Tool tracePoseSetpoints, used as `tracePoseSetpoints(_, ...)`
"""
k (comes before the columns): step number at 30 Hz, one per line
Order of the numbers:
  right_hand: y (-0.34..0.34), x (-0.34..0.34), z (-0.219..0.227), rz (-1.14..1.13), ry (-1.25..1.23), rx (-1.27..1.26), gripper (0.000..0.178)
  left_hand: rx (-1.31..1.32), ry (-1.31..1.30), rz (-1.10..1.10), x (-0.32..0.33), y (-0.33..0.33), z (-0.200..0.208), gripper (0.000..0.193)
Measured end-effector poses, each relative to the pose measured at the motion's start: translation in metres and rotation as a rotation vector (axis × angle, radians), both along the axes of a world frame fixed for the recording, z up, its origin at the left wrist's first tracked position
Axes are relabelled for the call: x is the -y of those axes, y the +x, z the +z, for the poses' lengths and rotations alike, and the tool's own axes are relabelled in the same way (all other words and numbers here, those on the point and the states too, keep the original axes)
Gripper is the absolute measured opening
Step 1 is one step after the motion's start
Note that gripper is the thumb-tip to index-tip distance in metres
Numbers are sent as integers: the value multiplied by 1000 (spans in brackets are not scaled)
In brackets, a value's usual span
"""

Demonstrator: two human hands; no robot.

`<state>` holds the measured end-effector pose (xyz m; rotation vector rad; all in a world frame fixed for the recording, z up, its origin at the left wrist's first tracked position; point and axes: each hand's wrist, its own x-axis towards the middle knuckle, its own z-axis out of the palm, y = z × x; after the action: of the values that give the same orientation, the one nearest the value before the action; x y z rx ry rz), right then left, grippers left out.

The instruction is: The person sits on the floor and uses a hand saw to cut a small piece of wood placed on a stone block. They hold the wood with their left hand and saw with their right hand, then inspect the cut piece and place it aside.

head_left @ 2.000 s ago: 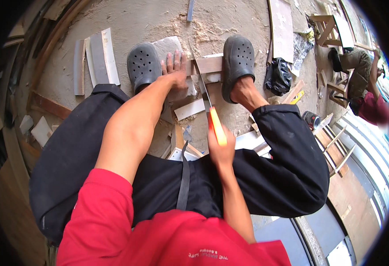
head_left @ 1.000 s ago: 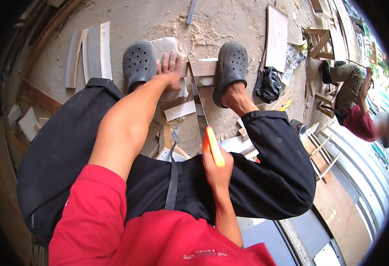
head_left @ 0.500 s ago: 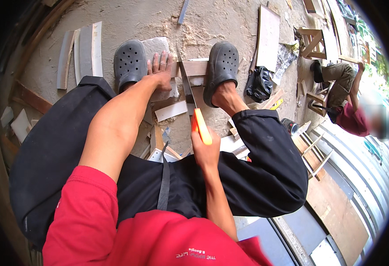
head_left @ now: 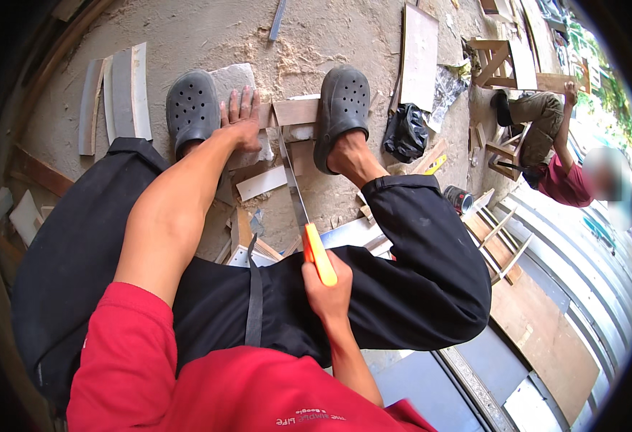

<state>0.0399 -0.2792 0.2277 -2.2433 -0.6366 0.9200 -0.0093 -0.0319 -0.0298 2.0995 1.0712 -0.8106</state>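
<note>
Through the head view, I'm seeing the right hand (head_left: 328,283) gripping the saw (head_left: 320,255), its blade crossing the wood (head_left: 298,112) between the shoes (head_left: 344,95); the left hand (head_left: 241,131) is bracing, fingers spread. Sawing seems underway; the next stroke is probably calling for steady bracing.

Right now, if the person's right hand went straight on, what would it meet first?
Probably the wooden plank beside the right clog: the orange-handled handsaw in the right hand points that way, its blade overlapping it in view. Height is hard to judge.
</note>
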Motion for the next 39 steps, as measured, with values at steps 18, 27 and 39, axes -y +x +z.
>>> tracePoseSetpoints(18, 7, -24, -31, 169, -39, 134, 24, -13, -16, 9, -1, -2, 7, 132)
tracePoseSetpoints(27, -1, -20, -28, 75, -38, 91, 18, -18, 1, -18, 5, -1, -5, 135)
tracePoseSetpoints(39, 29, -34, -30, -9, -102, 23, 22, -27, -25, -31, 2, -2, 3, 134)
